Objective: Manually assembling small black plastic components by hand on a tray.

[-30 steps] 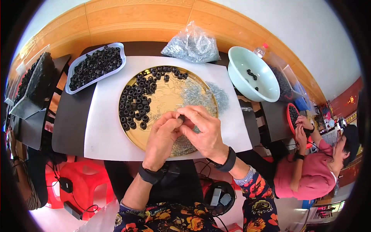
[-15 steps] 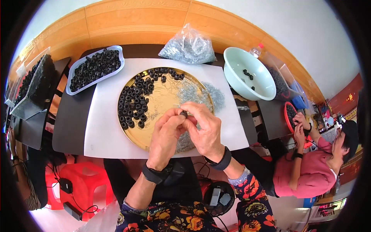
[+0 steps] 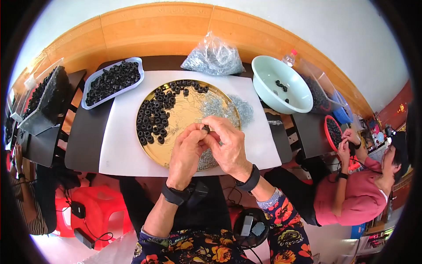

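Observation:
Over the near right part of a round gold tray [image 3: 187,127], my two hands meet at the fingertips. A small black ring-shaped part [image 3: 205,128] is pinched between them. My left hand [image 3: 187,152] holds it from the left, thumb and forefinger closed. The fingers of my right hand [image 3: 228,143] close on it from the other side; whether they also hold a tiny metal piece is hidden. Many black ring-shaped parts [image 3: 151,116] cover the tray's left and far side. Small shiny metal pieces [image 3: 215,105] lie heaped on its right side and spill onto the white sheet [image 3: 118,145].
A pale blue tray [image 3: 140,79] full of black parts stands at the far left. Behind the gold tray sits a clear bag [image 3: 213,57] of metal pieces. A pale green basin [image 3: 263,79] holds several black parts. A co-worker in pink [image 3: 351,193] sits at the right beside a red basket [image 3: 327,132].
My hands stay together on the black part, with the right fingers slightly shifted around it. The view has tilted a little. The co-worker's hands at the right have moved away from the basket.

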Tool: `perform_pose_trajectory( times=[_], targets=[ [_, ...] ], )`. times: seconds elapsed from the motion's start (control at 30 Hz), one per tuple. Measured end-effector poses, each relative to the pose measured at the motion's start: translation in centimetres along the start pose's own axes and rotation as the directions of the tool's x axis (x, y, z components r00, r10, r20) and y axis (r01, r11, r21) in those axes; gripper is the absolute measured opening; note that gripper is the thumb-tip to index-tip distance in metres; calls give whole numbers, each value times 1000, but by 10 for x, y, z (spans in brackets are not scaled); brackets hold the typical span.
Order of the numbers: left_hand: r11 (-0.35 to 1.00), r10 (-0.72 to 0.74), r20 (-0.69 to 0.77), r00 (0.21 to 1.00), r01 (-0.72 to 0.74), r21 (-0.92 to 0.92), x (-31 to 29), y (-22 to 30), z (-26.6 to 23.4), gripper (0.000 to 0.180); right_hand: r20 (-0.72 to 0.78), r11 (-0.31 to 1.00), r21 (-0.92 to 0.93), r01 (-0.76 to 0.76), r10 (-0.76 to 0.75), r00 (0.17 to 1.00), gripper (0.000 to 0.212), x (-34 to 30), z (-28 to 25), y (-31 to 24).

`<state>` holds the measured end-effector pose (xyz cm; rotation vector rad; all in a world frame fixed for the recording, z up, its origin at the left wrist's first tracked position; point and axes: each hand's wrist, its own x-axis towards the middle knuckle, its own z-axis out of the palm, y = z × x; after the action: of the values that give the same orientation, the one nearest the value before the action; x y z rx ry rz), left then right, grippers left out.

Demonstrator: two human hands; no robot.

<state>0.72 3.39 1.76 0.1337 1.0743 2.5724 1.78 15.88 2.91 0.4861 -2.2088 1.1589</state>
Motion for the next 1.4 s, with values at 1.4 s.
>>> perform_pose_trajectory(
  times=[1.4],
  targets=[
    [632, 473, 47, 880, -376, 677, 3, -12, 28, 27, 143, 687, 621, -377, 374, 916, 17, -9, 0, -8]
  ],
)
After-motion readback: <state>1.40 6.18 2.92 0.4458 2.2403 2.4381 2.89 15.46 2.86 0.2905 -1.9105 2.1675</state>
